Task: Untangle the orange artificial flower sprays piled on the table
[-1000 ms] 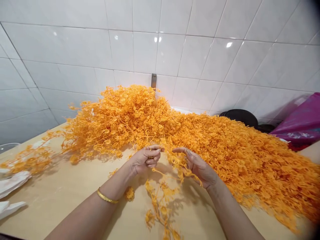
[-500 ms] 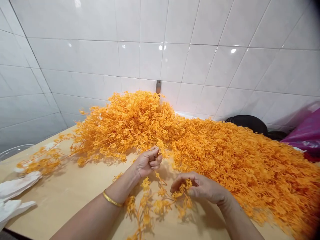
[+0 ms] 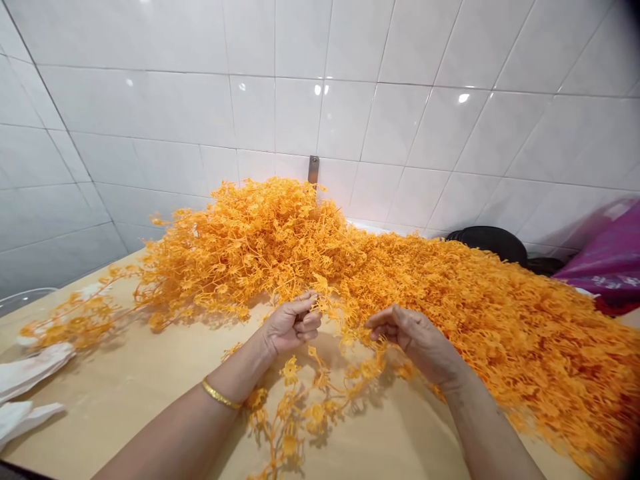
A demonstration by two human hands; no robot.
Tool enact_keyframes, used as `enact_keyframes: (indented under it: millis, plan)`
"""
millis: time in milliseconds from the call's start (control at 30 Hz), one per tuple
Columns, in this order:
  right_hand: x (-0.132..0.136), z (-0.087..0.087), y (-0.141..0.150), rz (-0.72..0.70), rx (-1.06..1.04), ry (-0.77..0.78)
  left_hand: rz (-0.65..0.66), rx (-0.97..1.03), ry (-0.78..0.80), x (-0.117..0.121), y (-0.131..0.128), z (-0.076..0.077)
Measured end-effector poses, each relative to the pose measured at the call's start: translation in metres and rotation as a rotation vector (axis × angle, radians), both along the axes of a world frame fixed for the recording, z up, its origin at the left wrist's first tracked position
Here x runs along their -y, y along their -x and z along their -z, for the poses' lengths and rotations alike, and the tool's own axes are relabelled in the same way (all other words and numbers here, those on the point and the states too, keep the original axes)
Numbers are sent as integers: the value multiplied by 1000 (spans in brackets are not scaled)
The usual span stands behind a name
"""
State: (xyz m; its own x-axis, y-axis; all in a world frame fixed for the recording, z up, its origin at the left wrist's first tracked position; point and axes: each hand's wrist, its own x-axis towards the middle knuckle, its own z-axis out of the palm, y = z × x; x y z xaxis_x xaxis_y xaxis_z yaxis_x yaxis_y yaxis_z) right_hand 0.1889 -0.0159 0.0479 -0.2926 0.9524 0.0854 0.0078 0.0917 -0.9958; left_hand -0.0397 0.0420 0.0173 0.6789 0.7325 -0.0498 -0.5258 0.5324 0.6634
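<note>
My left hand [image 3: 294, 323] is closed in a pinch, and a small orange plastic flower [image 3: 324, 303] shows at its fingertips. How much of the stem lies inside the fingers is hidden. My right hand [image 3: 415, 337] hovers at the near edge of the loose orange flower pile [image 3: 500, 320], fingers half bent and slightly apart, with nothing seen in them. Below both hands, a branched artificial flower stem [image 3: 316, 413] with several orange blossoms lies on the table [image 3: 165, 393].
A tall heap of branched orange flower stems [image 3: 250, 247] stands at the back against the tiled wall [image 3: 300, 113]. White gloves [image 3: 35, 373] lie at the left edge. A black round object [image 3: 490, 243] and a purple bag [image 3: 605, 257] are behind the pile at right.
My right hand has let go of the branched stem's tip and moved up and right to the pile. The branch tip now rests lower. My left hand keeps its pinch.
</note>
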Motion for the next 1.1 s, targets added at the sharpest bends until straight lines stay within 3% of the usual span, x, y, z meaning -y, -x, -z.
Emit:
enact_keyframes:
  millis: [100, 267, 333, 500, 667, 800, 933, 1000, 1100]
  plan:
    - [-4, 7, 7, 162, -57, 21, 39, -33, -27, 3, -4, 1]
    - [3, 8, 35, 52, 55, 4, 52, -113, -91, 9, -10, -1]
    - [4, 7, 41, 77, 98, -42, 62, -154, -106, 10, -11, -1]
    - [-2, 10, 35, 462, 52, -168, 152, -281, -234, 12, -15, 2]
    - [-6, 15, 39, 725, 11, -214, 204, -293, -321, 17, -27, 2]
    - [-9, 12, 33, 845, -6, -257, 233, -250, -322, 19, -27, 0]
    - [-14, 1, 1, 1131, -294, -207, 133, -242, -213, 15, -18, 3]
    - [-15, -2, -9, 1129, -349, -177, 61, -215, -148, 13, -16, 4]
    - [-12, -1, -1, 915, -278, -158, 3, -174, -102, 11, -16, 4]
